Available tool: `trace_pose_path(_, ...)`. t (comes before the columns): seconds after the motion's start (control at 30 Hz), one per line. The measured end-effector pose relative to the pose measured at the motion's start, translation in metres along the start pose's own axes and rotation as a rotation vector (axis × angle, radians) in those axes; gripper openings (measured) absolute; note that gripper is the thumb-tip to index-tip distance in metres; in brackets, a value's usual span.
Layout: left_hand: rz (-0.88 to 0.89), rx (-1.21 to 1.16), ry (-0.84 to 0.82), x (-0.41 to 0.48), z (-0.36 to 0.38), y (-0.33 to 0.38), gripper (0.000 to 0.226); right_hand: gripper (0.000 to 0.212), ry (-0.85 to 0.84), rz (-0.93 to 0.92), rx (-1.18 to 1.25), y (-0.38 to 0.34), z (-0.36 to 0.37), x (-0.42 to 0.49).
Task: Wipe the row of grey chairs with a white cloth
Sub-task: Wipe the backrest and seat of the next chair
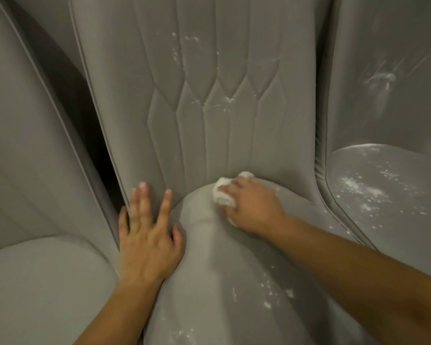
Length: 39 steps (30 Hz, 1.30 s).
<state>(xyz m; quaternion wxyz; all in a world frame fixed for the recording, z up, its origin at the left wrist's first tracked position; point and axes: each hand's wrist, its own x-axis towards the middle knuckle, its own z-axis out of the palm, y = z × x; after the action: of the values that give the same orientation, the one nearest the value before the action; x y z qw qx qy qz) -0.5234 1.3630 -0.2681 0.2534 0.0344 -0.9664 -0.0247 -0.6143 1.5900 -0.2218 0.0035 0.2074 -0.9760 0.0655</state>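
Seen from a head-worn camera, three grey upholstered chairs stand side by side in a row. The left chair (35, 282) shows its rounded seat cushion and part of its back, and a dark gap (95, 135) separates it from its neighbour.

Just right of that gap, the person's left hand (148, 241) lies flat against the piped lower edge of the middle chair (209, 108). Its fingers (142, 202) are straight and spread, holding nothing.

The middle chair's quilted backrest carries white specks (224, 105) along its stitched seams. More specks are scattered across the front of its seat.

The white cloth (222, 195) is bunched into a wad at the back of this seat, in the crease where the cushion meets the backrest. The right hand (254, 207) covers the cloth with its fingers curled round it, pressing it down onto the fabric. Part of the wad pokes out to the left of the knuckles and part above them.

The right chair (383, 195) touches the middle one. Its seat is thickly dusted with white flecks, and there are pale streaks on its backrest.
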Motion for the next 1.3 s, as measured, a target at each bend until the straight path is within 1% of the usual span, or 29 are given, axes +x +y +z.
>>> trace_pose_path(0.03,-0.042,-0.035,0.042,0.000,0.000,-0.001,0.079,0.044,-0.020,-0.054,-0.023,-0.010,0.008,-0.003)
trace_pose_path(0.07,-0.072,-0.054,0.070,0.000,-0.001,-0.002,0.082,0.043,-0.023,-0.071,-0.036,-0.016,0.014,-0.007)
trace_pose_path(0.17,-0.088,-0.053,0.093,0.002,0.000,-0.003,0.083,0.047,0.007,0.028,0.019,-0.008,0.016,-0.012)
trace_pose_path(0.27,-0.072,-0.045,0.083,0.003,0.001,-0.002,0.084,0.049,0.004,0.068,0.001,0.009,0.016,-0.018)
trace_pose_path(0.33,-0.057,-0.034,0.055,0.008,-0.001,-0.002,0.086,0.050,0.032,0.084,-0.021,0.012,0.018,-0.025)
trace_pose_path(0.37,-0.057,-0.021,0.044,0.014,-0.006,-0.002,0.087,0.047,0.050,0.087,-0.034,0.012,0.020,-0.028)
trace_pose_path(0.43,-0.054,0.004,0.076,0.036,-0.030,-0.004,0.088,0.040,0.072,0.111,-0.061,0.014,0.023,-0.035)
trace_pose_path(0.53,-0.046,0.062,0.233,0.095,-0.097,-0.015,0.082,0.043,0.073,0.137,-0.054,0.024,0.021,-0.044)
trace_pose_path(0.6,0.003,0.110,0.290,0.135,-0.135,-0.029,0.080,0.046,0.058,0.157,-0.054,0.031,0.016,-0.051)
trace_pose_path(0.63,0.036,0.140,0.281,0.151,-0.146,-0.037,0.081,0.048,0.053,0.173,-0.052,0.032,0.013,-0.055)
trace_pose_path(0.77,0.108,0.297,0.118,0.182,-0.156,-0.068,0.080,0.049,0.025,0.194,-0.073,0.030,0.007,-0.062)
trace_pose_path(0.87,0.099,0.306,0.117,0.189,-0.156,-0.067,0.079,0.048,0.036,0.204,-0.045,0.029,0.001,-0.057)
trace_pose_path(0.93,0.093,0.317,0.137,0.191,-0.155,-0.063,0.080,0.045,0.127,0.200,0.049,0.029,-0.005,-0.050)
trace_pose_path(1.0,0.097,0.354,0.145,0.191,-0.151,-0.064,0.080,0.043,0.311,0.140,0.158,0.024,-0.022,-0.037)
trace_pose_path(1.07,0.099,0.374,0.156,0.192,-0.148,-0.065,0.080,0.044,0.562,-0.005,0.225,0.013,-0.050,-0.016)
trace_pose_path(1.13,0.099,0.382,0.168,0.192,-0.146,-0.067,0.080,0.045,0.811,-0.200,0.236,-0.003,-0.087,0.015)
trace_pose_path(1.2,0.101,0.388,0.175,0.192,-0.146,-0.068,0.080,0.044,1.021,-0.306,0.210,-0.024,-0.130,0.054)
trace_pose_path(1.27,0.113,0.382,0.177,0.192,-0.145,-0.069,0.080,0.046,1.157,-0.315,0.203,-0.047,-0.172,0.095)
trace_pose_path(1.3,0.121,0.377,0.182,0.193,-0.145,-0.069,0.080,0.048,1.167,-0.289,0.206,-0.057,-0.188,0.114)
